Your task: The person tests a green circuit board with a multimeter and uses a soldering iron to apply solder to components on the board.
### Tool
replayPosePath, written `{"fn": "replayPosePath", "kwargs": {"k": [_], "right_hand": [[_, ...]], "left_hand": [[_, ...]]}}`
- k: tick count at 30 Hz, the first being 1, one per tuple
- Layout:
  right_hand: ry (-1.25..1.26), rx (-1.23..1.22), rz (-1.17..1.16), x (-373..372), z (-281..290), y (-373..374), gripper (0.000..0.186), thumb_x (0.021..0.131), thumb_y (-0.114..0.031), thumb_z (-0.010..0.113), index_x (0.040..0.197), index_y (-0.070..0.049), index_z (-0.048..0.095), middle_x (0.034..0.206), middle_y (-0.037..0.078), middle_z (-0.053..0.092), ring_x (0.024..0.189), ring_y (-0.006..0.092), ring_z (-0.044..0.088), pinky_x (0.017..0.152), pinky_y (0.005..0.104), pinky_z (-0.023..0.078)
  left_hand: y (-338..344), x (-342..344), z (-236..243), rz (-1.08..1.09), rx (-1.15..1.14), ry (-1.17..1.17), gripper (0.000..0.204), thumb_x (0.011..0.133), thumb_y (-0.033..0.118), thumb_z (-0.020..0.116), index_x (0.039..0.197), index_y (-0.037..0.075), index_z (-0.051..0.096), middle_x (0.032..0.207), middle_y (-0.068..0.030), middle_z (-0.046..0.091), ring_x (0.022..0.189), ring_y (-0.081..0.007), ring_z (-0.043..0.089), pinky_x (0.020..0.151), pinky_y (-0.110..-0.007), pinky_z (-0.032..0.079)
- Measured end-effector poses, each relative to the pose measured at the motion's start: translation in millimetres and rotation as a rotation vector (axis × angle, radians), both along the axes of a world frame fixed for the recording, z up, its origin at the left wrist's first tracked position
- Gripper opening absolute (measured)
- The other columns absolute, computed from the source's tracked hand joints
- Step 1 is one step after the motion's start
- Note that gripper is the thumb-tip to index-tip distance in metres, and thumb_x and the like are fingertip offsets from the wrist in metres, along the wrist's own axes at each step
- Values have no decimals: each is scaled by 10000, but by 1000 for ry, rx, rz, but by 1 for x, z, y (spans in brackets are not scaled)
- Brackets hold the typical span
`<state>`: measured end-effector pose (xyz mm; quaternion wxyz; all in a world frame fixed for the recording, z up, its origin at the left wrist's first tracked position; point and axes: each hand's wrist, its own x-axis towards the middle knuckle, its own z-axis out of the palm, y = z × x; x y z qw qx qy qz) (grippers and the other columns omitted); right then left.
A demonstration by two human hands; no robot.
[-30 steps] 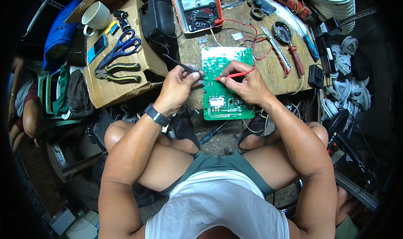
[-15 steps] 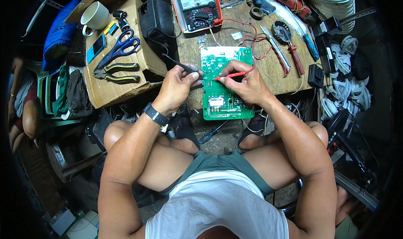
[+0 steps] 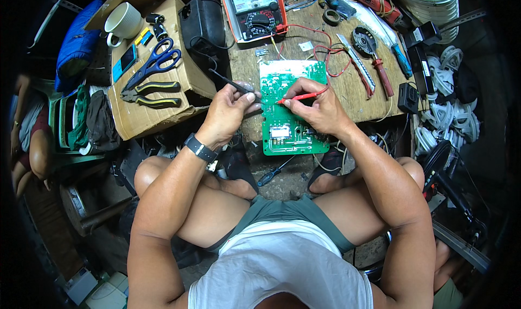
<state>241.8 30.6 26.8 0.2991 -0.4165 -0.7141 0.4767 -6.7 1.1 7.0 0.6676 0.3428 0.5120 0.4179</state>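
A green circuit board (image 3: 287, 116) lies at the front of the wooden bench (image 3: 358, 105), jutting past its edge. My left hand (image 3: 230, 111) is closed on a black test probe (image 3: 236, 84) at the board's left edge; whether its tip touches the board I cannot tell. My right hand (image 3: 317, 111) pinches a red probe (image 3: 303, 96), its tip on or just above the middle-left of the board. A red lead runs from that probe to an orange-cased analog multimeter (image 3: 252, 21) at the back of the bench.
A cardboard box (image 3: 127, 124) at left carries scissors (image 3: 146, 70), pliers (image 3: 152, 101) and a white mug (image 3: 124, 24). A utility knife (image 3: 358, 67), tape roll (image 3: 332, 17) and other tools lie at right. Another person (image 3: 35, 140) is at far left. A screwdriver (image 3: 271, 174) lies below.
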Motion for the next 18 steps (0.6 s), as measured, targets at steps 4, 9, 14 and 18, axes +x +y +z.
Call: {"fn": "replayPosePath", "kwargs": {"k": [4,9,14,18], "right_hand": [[0,0,-2,0,0,0,136,886,-151,753,915,-31,696,850,66,708,794,145,652,732,326,508],[-2,-12,-3,0,0,-1,139,889,-158,754,924,-34,700,846,63,705,793,139,649,730,323,506],[-7,-13,-1,1,0,0,142,890,-162,755,927,-35,701,846,62,704,793,139,647,731,322,505],[7,-9,-4,1,-2,0,147,889,-165,756,927,-35,699,846,63,703,794,142,647,732,324,504]], "left_hand": [[0,1,3,1,-13,-3,153,1044,19,571,1192,-3,543,1136,-97,633,1086,-169,652,998,-332,599],[1,0,3,-14,-2,3,143,1047,20,568,1185,-7,539,1130,-98,624,1081,-166,647,1003,-329,597],[2,-1,4,-26,-2,6,147,1045,26,577,1183,-9,541,1133,-96,626,1081,-160,647,993,-324,599],[1,5,6,21,-12,-2,176,1036,42,607,1198,-9,559,1156,-104,658,1085,-167,664,984,-316,596]]}}
